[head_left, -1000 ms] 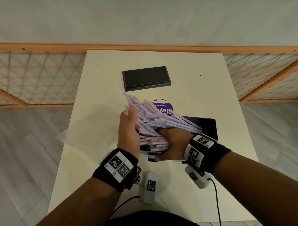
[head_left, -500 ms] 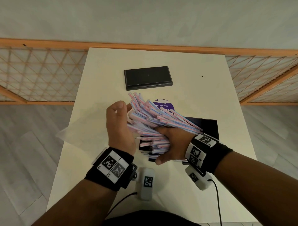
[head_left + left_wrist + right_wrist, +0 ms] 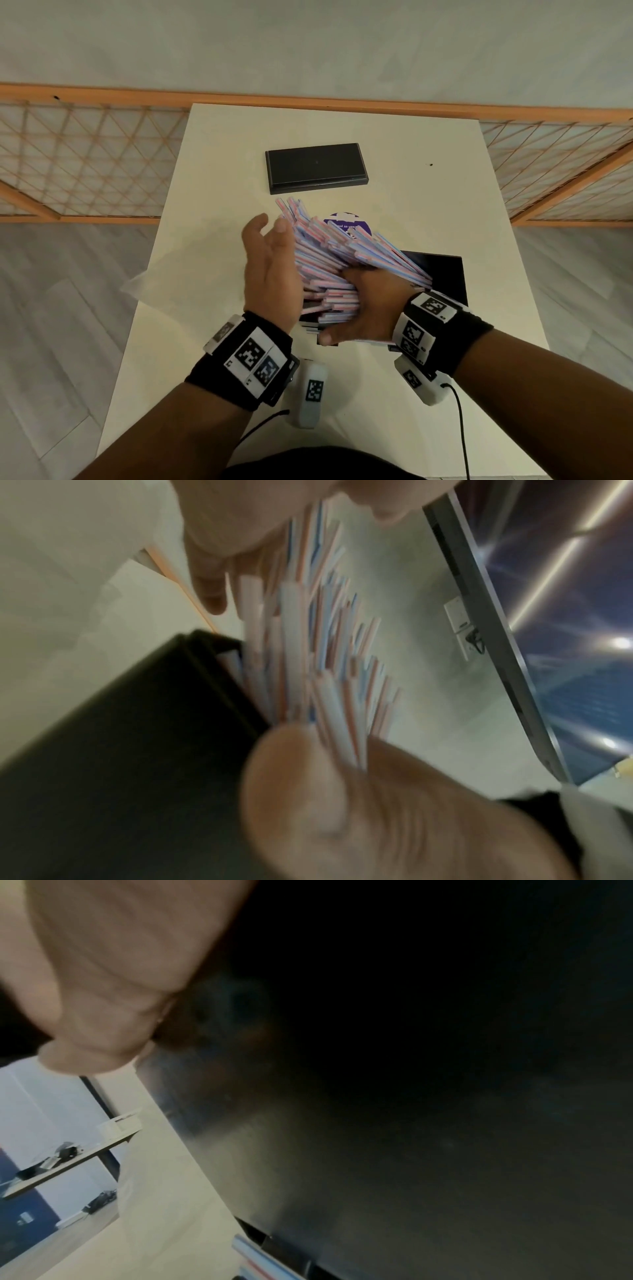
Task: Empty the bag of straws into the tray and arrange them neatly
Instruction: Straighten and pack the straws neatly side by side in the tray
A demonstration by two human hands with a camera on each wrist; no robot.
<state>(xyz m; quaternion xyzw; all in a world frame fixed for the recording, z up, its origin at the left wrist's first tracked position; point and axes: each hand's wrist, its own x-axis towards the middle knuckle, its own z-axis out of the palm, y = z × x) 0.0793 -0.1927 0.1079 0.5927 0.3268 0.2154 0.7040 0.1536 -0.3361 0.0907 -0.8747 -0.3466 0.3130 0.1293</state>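
A thick bundle of pink, blue and white striped straws (image 3: 329,253) fans out toward the far left, above the near black tray (image 3: 445,274). My right hand (image 3: 356,301) grips the bundle at its near end, fingers wrapped under it. My left hand (image 3: 274,228) stands edge-on against the bundle's left side with its fingers loosely spread and holds nothing. In the left wrist view the blurred straws (image 3: 308,647) run between thumb and fingers, beside the black tray (image 3: 120,737). The right wrist view is mostly the dark tray (image 3: 411,1123), with a few straw ends (image 3: 253,1259) at the bottom.
The clear plastic bag (image 3: 171,270) lies flat on the white table, left of my hands. A round purple label (image 3: 346,224) shows behind the straws. A second black tray (image 3: 315,168) sits at the far middle. A wooden lattice rail (image 3: 85,154) runs behind the table.
My left hand has gone from lying flat against the straws' left ends to curling over them, and now its fingers have lifted and spread. The right hand keeps its grip in place.
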